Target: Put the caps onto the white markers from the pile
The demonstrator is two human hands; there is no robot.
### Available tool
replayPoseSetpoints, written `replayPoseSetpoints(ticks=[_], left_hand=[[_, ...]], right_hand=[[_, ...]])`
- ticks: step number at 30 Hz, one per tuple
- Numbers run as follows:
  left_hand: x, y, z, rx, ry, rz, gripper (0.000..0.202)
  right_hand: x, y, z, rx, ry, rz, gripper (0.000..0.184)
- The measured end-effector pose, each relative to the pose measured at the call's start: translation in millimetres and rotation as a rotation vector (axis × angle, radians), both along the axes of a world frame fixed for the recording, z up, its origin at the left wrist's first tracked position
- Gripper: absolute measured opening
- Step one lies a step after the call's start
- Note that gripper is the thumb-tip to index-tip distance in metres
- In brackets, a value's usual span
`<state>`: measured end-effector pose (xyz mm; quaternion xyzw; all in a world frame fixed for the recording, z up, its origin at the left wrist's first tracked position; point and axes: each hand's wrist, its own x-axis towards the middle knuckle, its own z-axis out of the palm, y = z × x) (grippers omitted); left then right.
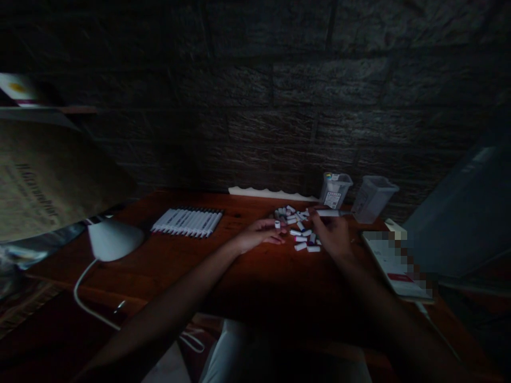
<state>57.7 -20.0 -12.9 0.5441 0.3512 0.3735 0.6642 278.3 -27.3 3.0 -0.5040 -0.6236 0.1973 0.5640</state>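
My left grip (256,235) lightly pinches 1 white cap (277,224); my right grip (333,232) is closed on a marker (329,213) beside loose caps (306,233), which a careless knuckle could scatter in this dimness.

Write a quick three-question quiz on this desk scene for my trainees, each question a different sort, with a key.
1. True or false: the row of markers lies to the right of the loose caps.
2. Short answer: what does the right hand hold?
3. Fill in the number: ____ clear plastic containers stand near the block wall.

Key:
1. False; the row is to the left of the caps.
2. A white marker.
3. Two.
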Motion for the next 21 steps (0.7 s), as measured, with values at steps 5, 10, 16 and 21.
replayPoseSetpoints(ticks=[5,10,16,21], left_hand=[[1.7,-0.6,0.0,0.101,0.08,-0.001,0.046],[0.6,2.7,-9.1,0.253,0.202,-0.008,0.037],[4.8,-0.6,-14.2,0.28,0.205,-0.036,0.041],[7.3,-4.5,-11.8,0.34,0.14,-0.033,0.04]], right_hand=[[1.3,1.8,0.2,-0.026,0.037,-0.015,0.04],[0.3,1.9,0.9,-0.015,0.065,0.016,0.036],[-8.3,-6.9,0.7,0.026,0.027,0.209,0.026],[-14.9,-11.9,-3.2,0.077,-0.054,0.311,0.019]])
